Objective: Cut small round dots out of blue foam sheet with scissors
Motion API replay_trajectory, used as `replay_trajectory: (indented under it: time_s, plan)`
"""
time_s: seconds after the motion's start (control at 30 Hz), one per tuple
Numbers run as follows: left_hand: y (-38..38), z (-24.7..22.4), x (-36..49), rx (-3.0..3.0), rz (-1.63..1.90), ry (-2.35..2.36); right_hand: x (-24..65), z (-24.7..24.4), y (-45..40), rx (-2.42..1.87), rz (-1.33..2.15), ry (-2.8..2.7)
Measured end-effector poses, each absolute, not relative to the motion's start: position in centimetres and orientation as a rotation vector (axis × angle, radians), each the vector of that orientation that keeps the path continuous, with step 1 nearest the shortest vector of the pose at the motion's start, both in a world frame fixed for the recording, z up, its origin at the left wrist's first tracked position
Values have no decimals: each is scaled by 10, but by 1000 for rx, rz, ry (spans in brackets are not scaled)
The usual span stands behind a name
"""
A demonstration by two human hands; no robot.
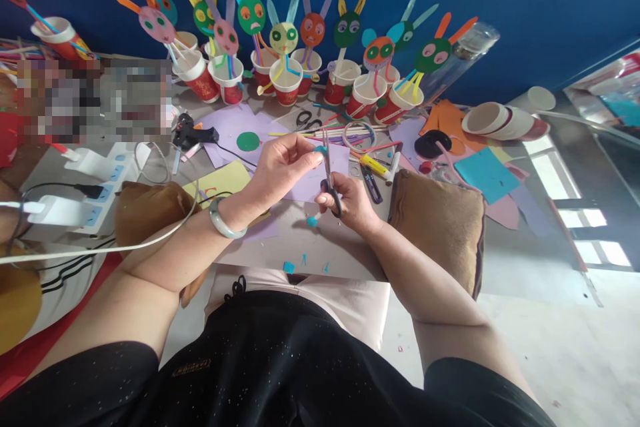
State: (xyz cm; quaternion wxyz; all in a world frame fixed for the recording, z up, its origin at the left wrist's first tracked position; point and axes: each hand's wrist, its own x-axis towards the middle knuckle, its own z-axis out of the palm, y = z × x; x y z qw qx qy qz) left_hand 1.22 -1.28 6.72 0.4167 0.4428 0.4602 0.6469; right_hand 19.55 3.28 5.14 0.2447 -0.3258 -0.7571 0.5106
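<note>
My left hand (pixel 290 163) pinches a small blue paper piece (pixel 320 151) between thumb and fingers. Dark-handled scissors (pixel 331 188) are gripped in my right hand (pixel 350 203), their blades pointing up beside the blue piece. Just below my right hand is a small round blue piece (pixel 312 221). Blue scraps (pixel 289 267) lie near the table's front edge. Behind my hands are a purple sheet (pixel 337 159) and a green paper disc (pixel 248 141).
Paper cups (pixel 286 83) holding rabbit-faced figures line the back. A brown cushion (pixel 435 230) is at the right, near a utility knife (pixel 371 185) and a yellow tube (pixel 375 167). A white cable (pixel 125 243) crosses above my left forearm beside a power strip (pixel 107 193).
</note>
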Motion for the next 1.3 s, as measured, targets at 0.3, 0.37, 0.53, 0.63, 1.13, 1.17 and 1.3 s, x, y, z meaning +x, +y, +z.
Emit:
replay_trajectory:
  time_s: [0.3,0.37,0.53,0.63,1.13,1.17,1.3]
  plan:
    - [-13,71,13,1104,1643,1112,195,52,33,-902,1390,-2071]
    - [-13,72,13,1109,1635,1103,195,52,33,-910,1402,-2062]
    - [-13,71,11,1141,1592,1136,196,51,34,-915,1406,-2060]
    - [-13,68,10,1160,1573,1156,196,51,34,-906,1398,-2066]
    - [-14,69,10,1164,1575,1180,195,51,34,-904,1446,-2034]
    - [-14,69,10,1166,1573,1183,195,51,34,-903,1449,-2033]
    - [-14,69,11,1171,1571,1188,195,51,35,-906,1455,-2030]
